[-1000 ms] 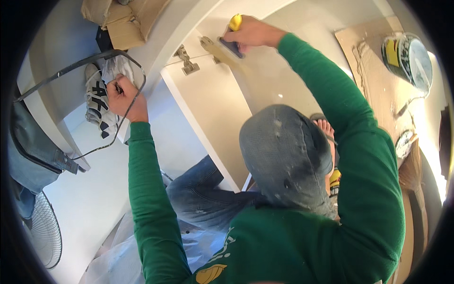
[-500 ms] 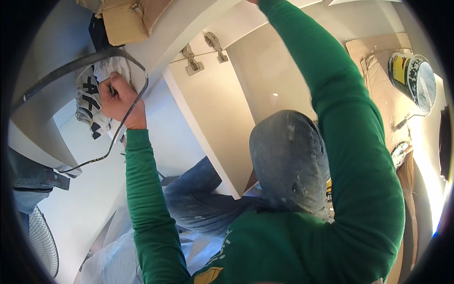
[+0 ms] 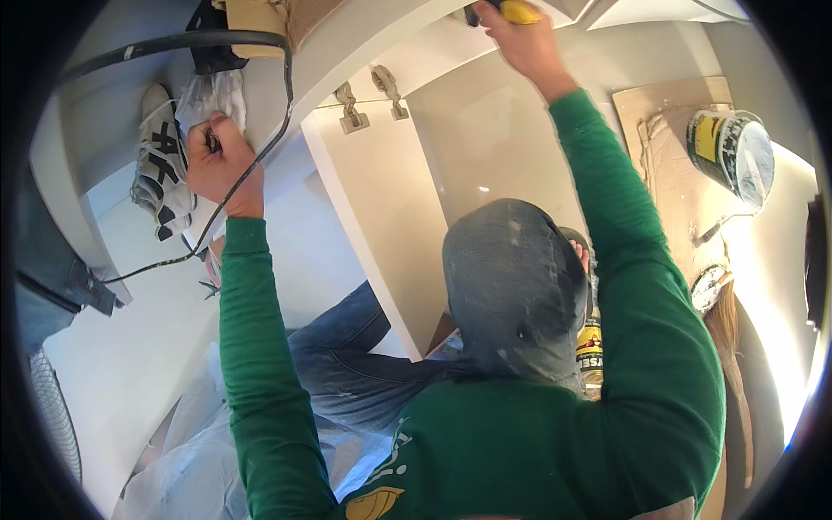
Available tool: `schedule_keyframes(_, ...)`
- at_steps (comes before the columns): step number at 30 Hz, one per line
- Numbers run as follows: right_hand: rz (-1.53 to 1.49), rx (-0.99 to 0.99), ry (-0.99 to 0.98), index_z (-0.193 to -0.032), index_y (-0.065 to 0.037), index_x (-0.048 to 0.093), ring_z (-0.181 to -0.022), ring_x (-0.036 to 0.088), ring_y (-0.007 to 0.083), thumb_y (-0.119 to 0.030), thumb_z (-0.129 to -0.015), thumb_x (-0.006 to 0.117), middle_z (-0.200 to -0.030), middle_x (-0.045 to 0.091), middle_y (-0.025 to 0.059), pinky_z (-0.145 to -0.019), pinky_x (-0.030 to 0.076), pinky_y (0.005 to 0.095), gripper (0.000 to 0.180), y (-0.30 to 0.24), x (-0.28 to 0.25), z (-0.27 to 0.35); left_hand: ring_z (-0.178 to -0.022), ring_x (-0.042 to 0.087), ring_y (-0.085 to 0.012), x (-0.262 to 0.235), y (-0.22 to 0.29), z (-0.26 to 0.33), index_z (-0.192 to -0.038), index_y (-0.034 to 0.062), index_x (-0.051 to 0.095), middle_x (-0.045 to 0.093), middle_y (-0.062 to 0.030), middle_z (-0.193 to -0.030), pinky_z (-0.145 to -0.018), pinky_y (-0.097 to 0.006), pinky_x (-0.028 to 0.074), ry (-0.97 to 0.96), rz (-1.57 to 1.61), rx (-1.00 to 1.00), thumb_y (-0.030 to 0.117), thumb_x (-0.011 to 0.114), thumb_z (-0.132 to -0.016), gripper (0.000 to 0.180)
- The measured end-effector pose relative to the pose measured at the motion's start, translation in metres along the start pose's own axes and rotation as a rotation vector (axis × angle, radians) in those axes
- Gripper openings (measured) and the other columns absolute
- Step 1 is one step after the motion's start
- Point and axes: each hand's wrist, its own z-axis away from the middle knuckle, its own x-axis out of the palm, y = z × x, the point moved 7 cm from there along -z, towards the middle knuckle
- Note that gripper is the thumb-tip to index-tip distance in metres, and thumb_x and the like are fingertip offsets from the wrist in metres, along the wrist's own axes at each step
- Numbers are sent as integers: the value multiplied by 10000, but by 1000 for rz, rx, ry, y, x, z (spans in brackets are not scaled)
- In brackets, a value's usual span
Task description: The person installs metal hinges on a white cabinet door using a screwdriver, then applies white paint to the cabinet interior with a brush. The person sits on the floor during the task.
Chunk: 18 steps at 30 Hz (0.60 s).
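Up by the white cabinet door [image 3: 381,217], my left hand [image 3: 221,160] gripped a black cable [image 3: 260,147]; right hand [image 3: 529,43] clenched a yellow-handled tool [image 3: 511,10].

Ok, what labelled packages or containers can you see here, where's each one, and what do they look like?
Paint can: upper right, on a brown board, on its side; round, white lid, yellow and black label.
Tube or bottle: lower centre right, partly hidden behind the hood; yellow and black label band with red.
No screens or signs show.

Green sleeves [image 3: 260,364]; grey, paint-flecked cap [image 3: 516,286]; blue jeans [image 3: 355,355]; yellow tool handle [image 3: 518,11]; black cable [image 3: 260,156]; white cabinet door [image 3: 381,208]; white shoe with black stripes [image 3: 160,165]; yellow-and-black labelled paint tin [image 3: 732,152].
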Motion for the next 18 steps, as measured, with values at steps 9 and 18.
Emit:
schedule_keyframes(9,720,-819,-119,-1159,-90,726,-1106,679,318,-293,-949,609,-1076,718,207,-939,559,438,314,-32,64,13,-685,590,-189,2,4,1,-883,-4,669,670,-108,-752,-673,-336,498,-32,-39,38,246,634,-1004,280)
schedule_keyframes(18,1225,-427,-190,-1073,-98,720,-1021,723,300,-208,-958,559,-1044,752,112,-835,581,466,226,54,-7,-70,-654,590,-178,2,-6,1,-872,-1,666,665,-79,-722,-628,-350,483,-50,-41,-42,266,630,-1009,302)
